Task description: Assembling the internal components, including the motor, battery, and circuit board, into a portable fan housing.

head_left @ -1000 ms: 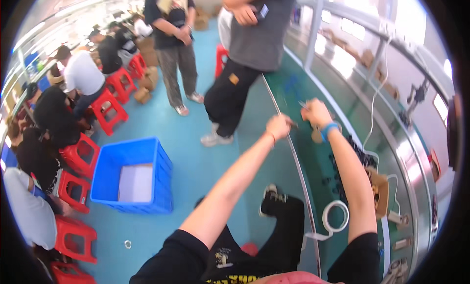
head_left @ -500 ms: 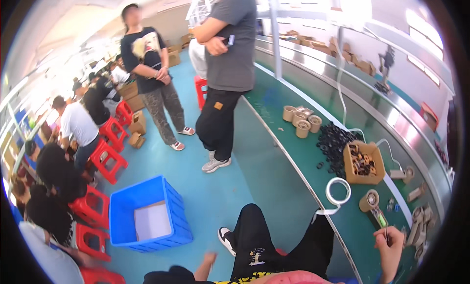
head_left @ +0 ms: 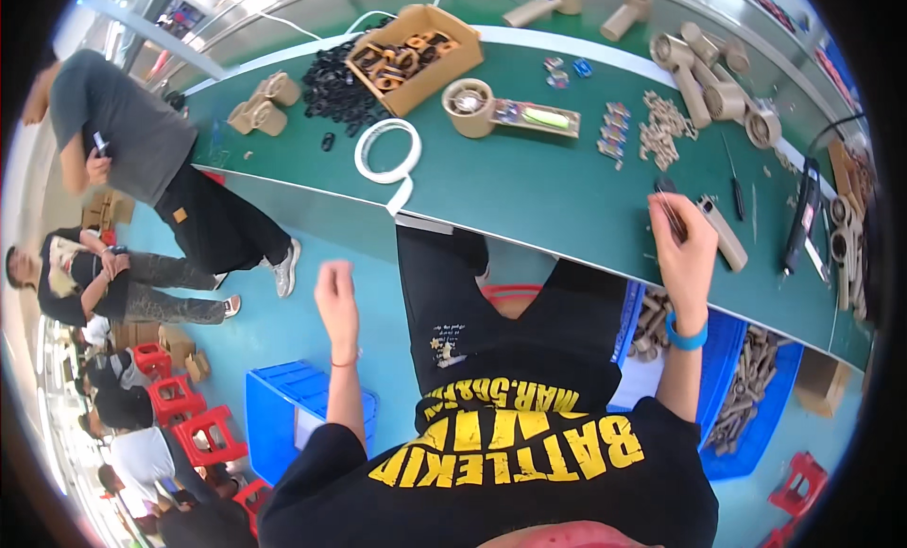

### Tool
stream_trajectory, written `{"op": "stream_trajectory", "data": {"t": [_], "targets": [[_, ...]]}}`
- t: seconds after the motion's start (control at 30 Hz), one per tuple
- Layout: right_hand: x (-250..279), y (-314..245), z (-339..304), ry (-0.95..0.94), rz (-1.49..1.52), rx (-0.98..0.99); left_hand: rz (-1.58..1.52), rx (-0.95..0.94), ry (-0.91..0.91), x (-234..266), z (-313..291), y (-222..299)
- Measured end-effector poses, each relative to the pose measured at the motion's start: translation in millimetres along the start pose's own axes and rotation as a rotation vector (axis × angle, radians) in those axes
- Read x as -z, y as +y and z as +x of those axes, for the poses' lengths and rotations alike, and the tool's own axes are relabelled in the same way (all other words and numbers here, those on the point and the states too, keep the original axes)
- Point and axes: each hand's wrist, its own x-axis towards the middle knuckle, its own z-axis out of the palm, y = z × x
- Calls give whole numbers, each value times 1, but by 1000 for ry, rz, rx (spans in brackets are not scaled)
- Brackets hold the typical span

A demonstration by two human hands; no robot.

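My right hand [head_left: 682, 250] is over the front edge of the green bench. Its thumb and fingers are pinched around something thin and dark that I cannot make out. Just right of it lies a beige handle shell [head_left: 722, 234]. My left hand [head_left: 336, 300] hangs in the air off the bench, fingers curled, with nothing visible in it. On the bench, a beige handheld fan [head_left: 470, 107] lies with its handle opened, showing a circuit board and a green battery [head_left: 545, 120]. Small circuit boards [head_left: 613, 135] and a pile of small beige parts [head_left: 664, 128] are beyond my right hand.
A white tape roll [head_left: 362, 156] sits near the bench edge, by a cardboard box [head_left: 439, 71] of orange and black parts. A screwdriver [head_left: 737, 194] and black electric screwdriver [head_left: 803, 217] lie right. Blue bins [head_left: 770, 406] stand below; two people stand at left.
My view has swung right and down toward the bench. My right hand, still pinched, is now right of the opened fan instead of beside its handle. My left hand has come up into view.
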Motion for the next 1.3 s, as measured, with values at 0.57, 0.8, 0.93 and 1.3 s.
{"op": "stream_trajectory", "data": {"t": [0.57,0.8,0.93,1.3], "targets": [[-11,0,-1,315,-309,276,-31,-626,-424,-140,109,180],[-9,9,2,376,-113,162,-321,-641,-690,-118,59,195],[39,23,21,339,-302,-15,-472,-551,-750,-110,42,178],[90,49,37,88,-789,322,-846,-548,-799,-92,1,192]]}}
